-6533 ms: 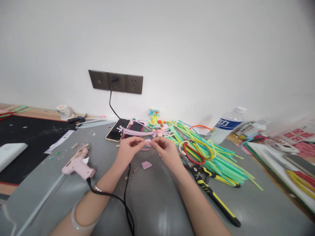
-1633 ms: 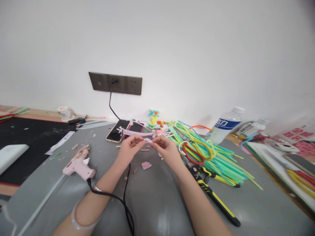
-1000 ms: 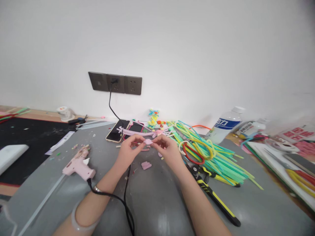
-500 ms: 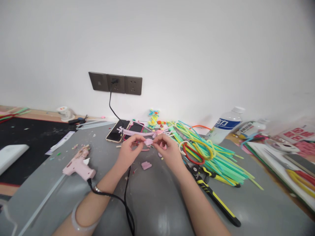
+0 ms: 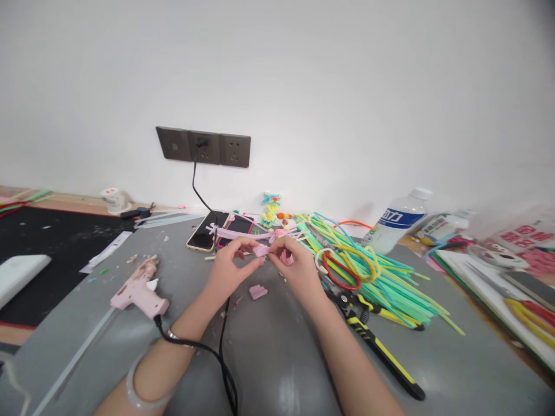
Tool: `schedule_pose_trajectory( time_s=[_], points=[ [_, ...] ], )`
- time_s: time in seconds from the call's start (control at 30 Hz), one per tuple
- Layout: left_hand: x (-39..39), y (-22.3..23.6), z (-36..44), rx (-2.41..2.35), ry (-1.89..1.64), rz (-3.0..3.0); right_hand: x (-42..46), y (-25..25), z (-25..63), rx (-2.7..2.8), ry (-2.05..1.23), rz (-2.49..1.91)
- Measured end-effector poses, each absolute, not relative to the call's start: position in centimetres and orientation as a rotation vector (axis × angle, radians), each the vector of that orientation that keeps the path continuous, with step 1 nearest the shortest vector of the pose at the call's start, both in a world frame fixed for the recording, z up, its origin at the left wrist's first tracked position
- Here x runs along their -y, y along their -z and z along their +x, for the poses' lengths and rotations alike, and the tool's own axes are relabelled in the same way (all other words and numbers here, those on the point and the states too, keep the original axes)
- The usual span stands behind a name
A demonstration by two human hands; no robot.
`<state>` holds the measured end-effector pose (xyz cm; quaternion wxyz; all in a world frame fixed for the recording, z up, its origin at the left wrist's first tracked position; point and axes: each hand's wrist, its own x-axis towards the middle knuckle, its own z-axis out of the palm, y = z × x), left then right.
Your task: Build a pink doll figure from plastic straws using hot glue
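Between my two hands, just above the grey table, is a small pink fuzzy piece (image 5: pixel 261 250) that looks like bent pipe cleaner. My left hand (image 5: pixel 232 263) grips its left side with the fingertips. From the right, my right hand (image 5: pixel 295 266) pinches the same piece between thumb and finger. A second pink fuzzy piece (image 5: pixel 258 292) lies on the table below them. Long pink pipe cleaners (image 5: pixel 240 232) stretch across behind my hands, over two phones (image 5: pixel 207 232). More pink material shows behind my right fingers, partly hidden.
A pink glue gun (image 5: pixel 139 292) lies at left, its black cable (image 5: pixel 203 345) crossing my left wrist. At right are a pile of green and yellow pipe cleaners (image 5: pixel 390 289), yellow-black pliers (image 5: pixel 381 352) and a bottle (image 5: pixel 399 219). Scissors (image 5: pixel 515 300) lie far right.
My left thumb and fingers have shifted slightly around the pink piece, and it has turned a little. The other things have stayed put.
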<state>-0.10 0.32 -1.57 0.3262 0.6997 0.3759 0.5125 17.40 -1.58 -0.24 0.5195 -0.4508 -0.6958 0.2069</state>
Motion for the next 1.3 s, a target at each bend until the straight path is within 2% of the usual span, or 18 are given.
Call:
schedule_pose_trajectory(
  time_s=[0.67, 1.3],
  points=[
    [-0.09, 1.12, -0.01, -0.983, -1.394, 1.826, 1.92, -0.37, 17.15, 1.667, -0.608, -1.053],
    [-0.01, 0.99, -0.06, -1.011, -1.361, 1.869, 1.50, 0.07, 17.11, 1.440, -1.035, -1.085]
  ],
)
